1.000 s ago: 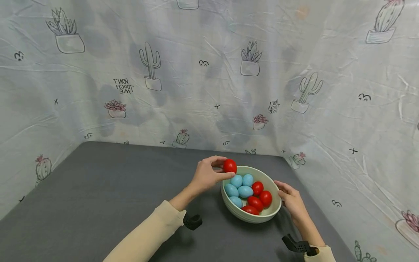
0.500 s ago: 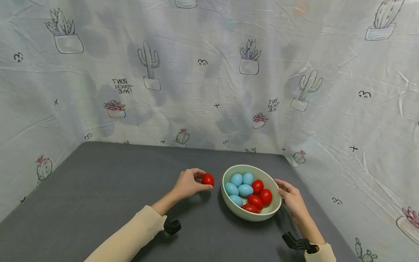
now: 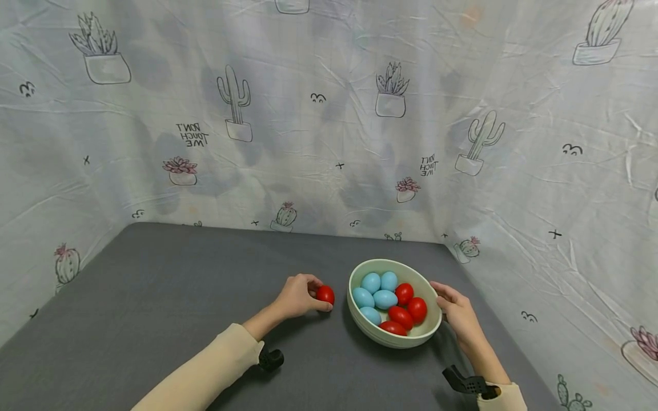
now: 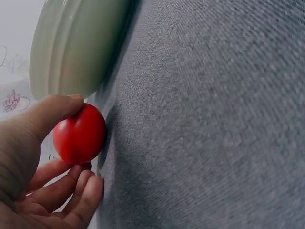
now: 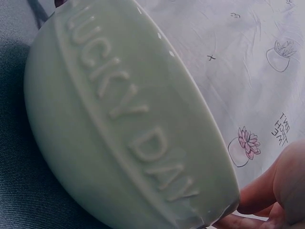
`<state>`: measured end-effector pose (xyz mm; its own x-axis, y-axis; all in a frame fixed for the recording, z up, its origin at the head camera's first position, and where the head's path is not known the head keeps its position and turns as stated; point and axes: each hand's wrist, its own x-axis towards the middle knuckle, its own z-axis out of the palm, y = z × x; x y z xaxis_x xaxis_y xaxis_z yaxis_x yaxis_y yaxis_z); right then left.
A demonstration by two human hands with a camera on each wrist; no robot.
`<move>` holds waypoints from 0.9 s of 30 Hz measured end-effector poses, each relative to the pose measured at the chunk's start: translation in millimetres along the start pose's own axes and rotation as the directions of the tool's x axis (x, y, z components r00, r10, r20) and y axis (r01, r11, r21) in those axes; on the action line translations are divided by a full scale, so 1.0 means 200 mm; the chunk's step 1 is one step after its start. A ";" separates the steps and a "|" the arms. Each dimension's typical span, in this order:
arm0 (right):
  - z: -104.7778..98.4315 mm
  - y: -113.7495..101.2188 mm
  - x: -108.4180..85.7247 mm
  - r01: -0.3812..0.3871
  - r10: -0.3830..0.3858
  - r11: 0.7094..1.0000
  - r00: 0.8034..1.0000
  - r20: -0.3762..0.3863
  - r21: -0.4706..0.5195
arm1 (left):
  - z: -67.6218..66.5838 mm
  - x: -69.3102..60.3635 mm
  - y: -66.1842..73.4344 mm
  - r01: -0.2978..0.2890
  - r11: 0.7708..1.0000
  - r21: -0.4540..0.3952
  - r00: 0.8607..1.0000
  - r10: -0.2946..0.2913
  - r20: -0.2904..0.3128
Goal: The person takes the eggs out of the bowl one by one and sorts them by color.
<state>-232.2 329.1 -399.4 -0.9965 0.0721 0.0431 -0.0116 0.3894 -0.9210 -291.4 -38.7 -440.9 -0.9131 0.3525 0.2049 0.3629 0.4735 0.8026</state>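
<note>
Taking 12 o'clock as the far side in the head view, ten smooth, glossy egg-shaped pieces are visible, five red and five light blue. One glossy red egg-shaped piece is in the left hand, pinched between thumb and fingers at the hand's 3 o'clock, low over the grey cloth-covered table; whether it touches the cloth is hard to tell. It lies apart from the single round, glossy pale-green bowl, off the bowl's 9 o'clock.

Inside the bowl, five light-blue egg-shaped pieces sit between 8 and 12 o'clock, and four other red egg-shaped pieces between 1 and 6. The right hand grips the bowl's rim at 3 o'clock.
</note>
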 end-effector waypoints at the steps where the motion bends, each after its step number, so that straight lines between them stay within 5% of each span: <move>1: 0.00 0.00 0.00 -0.002 0.002 1.000 1.000 0.000 0.001 | 0.00 0.00 0.00 -0.003 1.000 0.003 1.000 0.003 0.005; 27: 0.00 0.00 -0.01 0.000 0.000 1.000 1.000 0.000 0.010 | -0.01 -0.02 0.02 0.024 1.000 -0.005 0.998 -0.023 0.063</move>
<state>-231.0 329.0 -399.6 -0.9965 0.0716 0.0434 -0.0129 0.3803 -0.9248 -286.4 -39.2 -436.9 -0.9078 0.3916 0.1502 0.3401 0.4777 0.8100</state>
